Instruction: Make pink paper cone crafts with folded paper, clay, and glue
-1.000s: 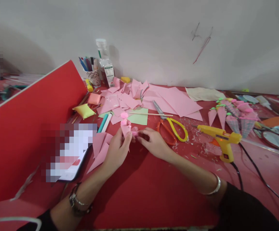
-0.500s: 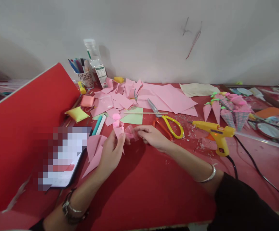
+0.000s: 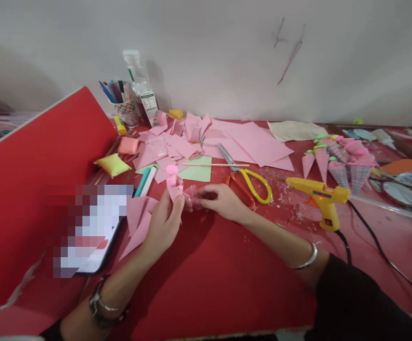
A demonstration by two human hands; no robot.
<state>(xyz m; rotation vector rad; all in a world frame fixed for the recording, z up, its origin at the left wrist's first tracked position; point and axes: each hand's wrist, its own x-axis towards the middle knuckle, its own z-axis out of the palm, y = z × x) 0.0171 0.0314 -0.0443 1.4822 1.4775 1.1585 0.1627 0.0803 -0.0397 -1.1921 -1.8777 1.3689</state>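
Note:
My left hand [image 3: 166,214] is closed round a small pink paper cone [image 3: 175,188], held upright with its mouth up. Bright pink soft lumps, probably clay, show at the mouth, and a round pink blob [image 3: 172,169] sits just above it. A small see-through plastic packet [image 3: 192,195] with some pink in it lies between my hands, touching the left fingers. My right hand [image 3: 220,201] pinches its right side. Beside my left wrist lie cut pink paper pieces [image 3: 138,220]. Scissors [image 3: 250,182] with red and yellow handles rest beyond my right hand.
A yellow glue gun [image 3: 317,196] with a black cable lies at right, near finished cones [image 3: 358,173]. Pink paper sheets [image 3: 255,142] and a thin stick [image 3: 216,165] are at the back. On the left are a phone [image 3: 95,232], a yellow packet [image 3: 113,165] and a pen cup [image 3: 125,112].
My right hand has shifted slightly left and its fingers have come closer round the plastic packet. The left hand still holds the cone. The view has tilted a little.

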